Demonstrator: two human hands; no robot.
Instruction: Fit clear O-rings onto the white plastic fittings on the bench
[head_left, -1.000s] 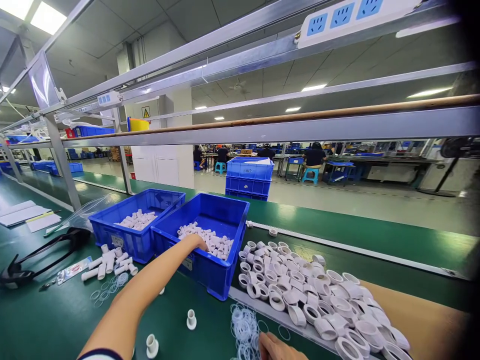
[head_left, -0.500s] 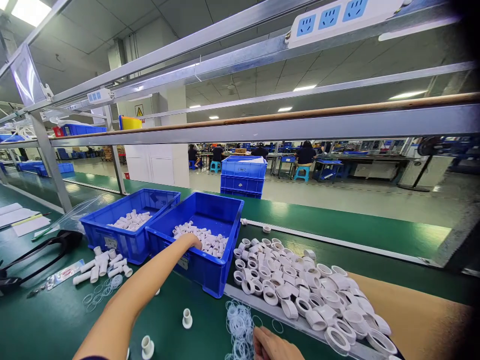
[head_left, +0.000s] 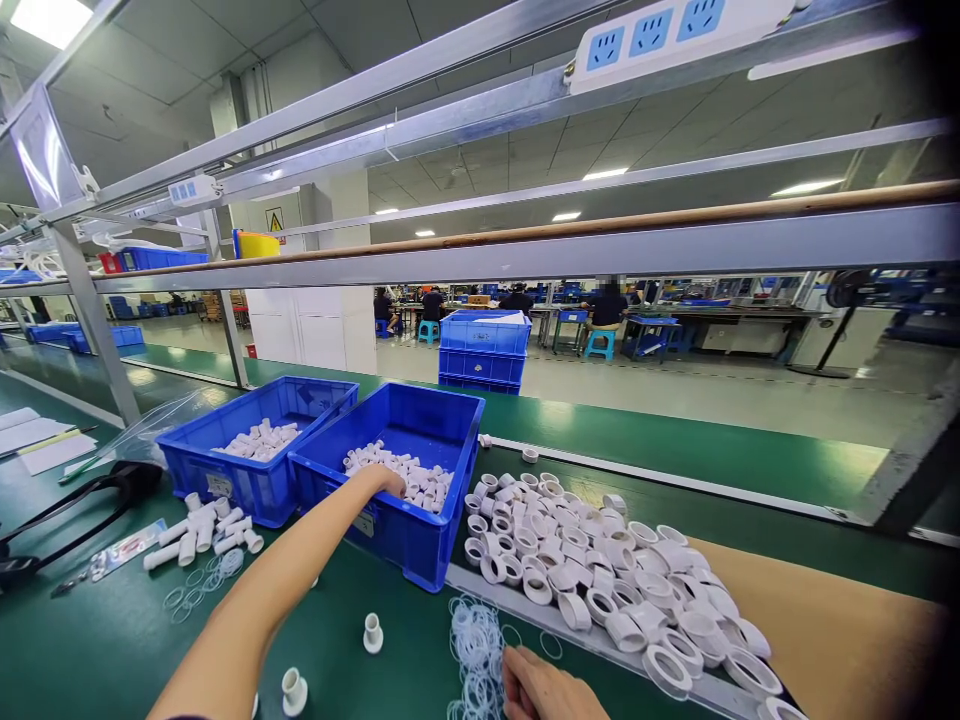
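My left hand (head_left: 388, 482) reaches over the near wall of a blue bin (head_left: 405, 545) and down among small white plastic fittings (head_left: 429, 490). Its fingers are hidden there. At the bottom edge, my right hand (head_left: 546, 688) rests by a heap of thin clear rings (head_left: 476, 650), its visible fingers curled together. A loose ring (head_left: 511, 635) shows just beyond the fingertips; whether they hold one I cannot make out. Two flanged white fittings, one nearer (head_left: 294, 690) and one farther (head_left: 373, 634), stand upright on the green table (head_left: 405, 690) between my arms.
A second blue bin (head_left: 225, 490) with white fittings adjoins on the left. Several white tube fittings (head_left: 199, 530) and more clear rings (head_left: 187, 590) lie before it. Many white collars (head_left: 570, 560) spread rightward onto brown board (head_left: 817, 620). A metal shelf rail (head_left: 510, 258) crosses above.
The view has shifted very slightly. Both hands stay in nearly the same places, the left in the bin and the right by the rings.
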